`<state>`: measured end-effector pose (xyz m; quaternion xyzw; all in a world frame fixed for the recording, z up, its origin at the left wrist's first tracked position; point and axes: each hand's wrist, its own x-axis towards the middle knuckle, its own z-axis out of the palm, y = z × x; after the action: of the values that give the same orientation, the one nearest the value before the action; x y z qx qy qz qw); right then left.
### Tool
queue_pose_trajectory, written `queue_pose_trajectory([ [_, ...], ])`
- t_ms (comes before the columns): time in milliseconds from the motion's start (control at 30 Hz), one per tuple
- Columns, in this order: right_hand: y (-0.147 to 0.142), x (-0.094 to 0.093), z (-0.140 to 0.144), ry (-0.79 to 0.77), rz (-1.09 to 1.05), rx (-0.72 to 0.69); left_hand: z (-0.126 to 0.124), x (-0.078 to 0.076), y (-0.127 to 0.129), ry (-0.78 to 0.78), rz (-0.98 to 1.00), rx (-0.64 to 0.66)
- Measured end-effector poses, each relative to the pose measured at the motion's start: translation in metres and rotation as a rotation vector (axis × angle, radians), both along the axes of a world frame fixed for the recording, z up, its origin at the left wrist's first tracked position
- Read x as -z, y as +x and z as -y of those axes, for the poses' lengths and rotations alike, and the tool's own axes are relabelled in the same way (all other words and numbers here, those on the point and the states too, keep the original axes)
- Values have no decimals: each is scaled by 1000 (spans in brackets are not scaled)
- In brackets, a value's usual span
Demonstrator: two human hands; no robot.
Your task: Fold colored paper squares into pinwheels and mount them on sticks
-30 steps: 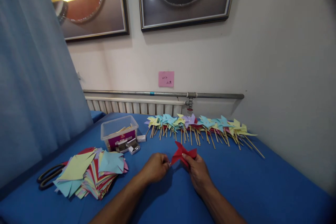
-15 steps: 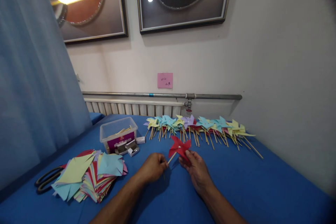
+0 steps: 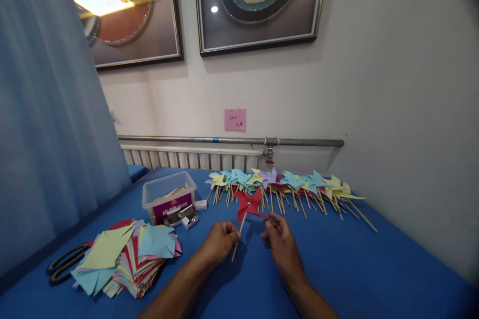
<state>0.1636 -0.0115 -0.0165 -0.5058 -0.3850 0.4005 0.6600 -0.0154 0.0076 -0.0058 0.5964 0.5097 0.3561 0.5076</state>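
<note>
A red paper pinwheel (image 3: 249,204) with a silvery pin at its centre stands tilted on a thin wooden stick (image 3: 242,227). My left hand (image 3: 221,240) pinches that stick partway down, and its lower end shows below the fingers. Close by on the right, my right hand (image 3: 280,241) has its fingers half curled, thumb apart from the index finger. One fingertip is at the tip of the pinwheel's right blade, seemingly just touching it. Behind both hands lies a row of finished pinwheels (image 3: 269,177) in blue, yellow, purple and red.
At left are stacked cut paper squares (image 3: 108,249) and black-handled scissors (image 3: 67,261) partly under them. A clear plastic tub (image 3: 149,194) holds sticks, with small open boxes (image 3: 189,217) beside it. Blue cloth (image 3: 355,269) covers the table. A curtain (image 3: 56,109) hangs left; a radiator (image 3: 187,158) stands behind.
The red pinwheel has turned and shifted slightly left, its stick now more upright. My right thumb and fingers have come off its front, leaving a fingertip by one blade. The view tilted up slightly.
</note>
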Motion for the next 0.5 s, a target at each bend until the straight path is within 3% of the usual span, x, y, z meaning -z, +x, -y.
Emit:
queue_pose_trajectory([
  [133,1,0,0,28,53,-23,-1,4,0,11,8,-4],
  [333,-10,2,8,34,153,-167,-1,2,-1,2,10,7],
  [500,-14,-2,13,47,192,-183,-1,-2,-1,-2,34,-35],
])
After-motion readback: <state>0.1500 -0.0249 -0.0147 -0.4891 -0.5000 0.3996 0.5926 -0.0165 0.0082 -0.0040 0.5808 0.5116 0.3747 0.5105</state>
